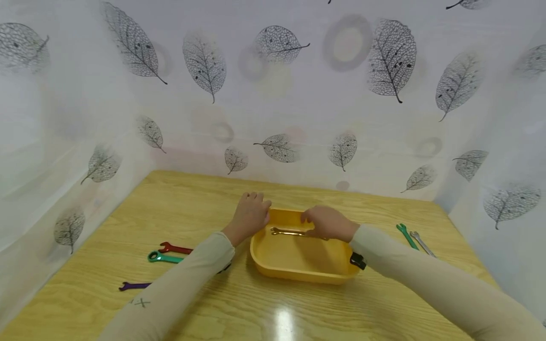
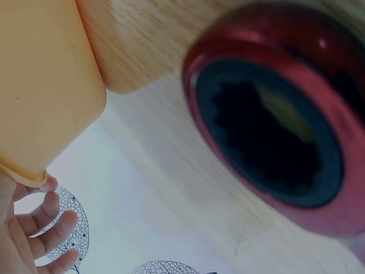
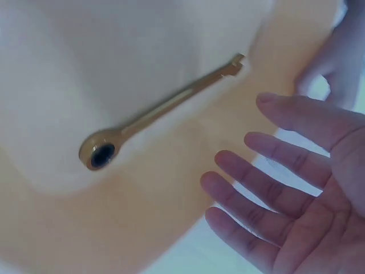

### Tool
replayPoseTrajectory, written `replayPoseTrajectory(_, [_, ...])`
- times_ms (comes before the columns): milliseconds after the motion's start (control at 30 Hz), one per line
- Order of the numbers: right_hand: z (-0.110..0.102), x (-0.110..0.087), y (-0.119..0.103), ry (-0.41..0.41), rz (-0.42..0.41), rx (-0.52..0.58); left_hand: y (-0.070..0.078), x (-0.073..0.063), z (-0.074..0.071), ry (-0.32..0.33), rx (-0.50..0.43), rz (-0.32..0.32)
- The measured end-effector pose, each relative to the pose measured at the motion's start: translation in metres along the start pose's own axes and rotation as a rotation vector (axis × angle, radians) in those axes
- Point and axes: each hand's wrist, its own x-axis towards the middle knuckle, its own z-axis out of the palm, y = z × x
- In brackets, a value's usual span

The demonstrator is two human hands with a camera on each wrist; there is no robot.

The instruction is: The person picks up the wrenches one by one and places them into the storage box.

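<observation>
A yellow plastic tray (image 1: 294, 273) stands on the wooden table, with a gold ratchet wrench (image 1: 286, 231) lying inside along its far side. At the tray's far left corner, my left hand (image 1: 250, 214) holds the rim; the left wrist view shows its fingers (image 2: 60, 231) beyond the lip. My right hand (image 1: 329, 221) is over the tray's far right part, overlapping the wrench in the head view. Seen from the right wrist, the right fingers (image 3: 256, 194) are spread and fairly straight, apart from the wrench.
Left of the tray lie a red wrench (image 1: 176, 248), a green ratchet wrench (image 1: 167, 258) and a purple wrench (image 1: 134, 286), partly covered by the left sleeve. Another green wrench (image 1: 407, 236) and a silver wrench (image 1: 422, 243) lie at the right. Leaf-patterned curtains (image 1: 298, 118) enclose the table.
</observation>
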Motion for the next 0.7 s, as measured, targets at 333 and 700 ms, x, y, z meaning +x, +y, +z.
replayPoseTrajectory(333, [-0.010, -0.025, 0.008, 0.164, -0.005, -0.096, 0.000, -0.001, 0.000, -0.003, -0.028, 0.003])
replayPoseTrajectory(700, [-0.003, -0.052, 0.008, 0.445, -0.064, -0.348, 0.000, 0.000, 0.001, 0.027, -0.015, 0.001])
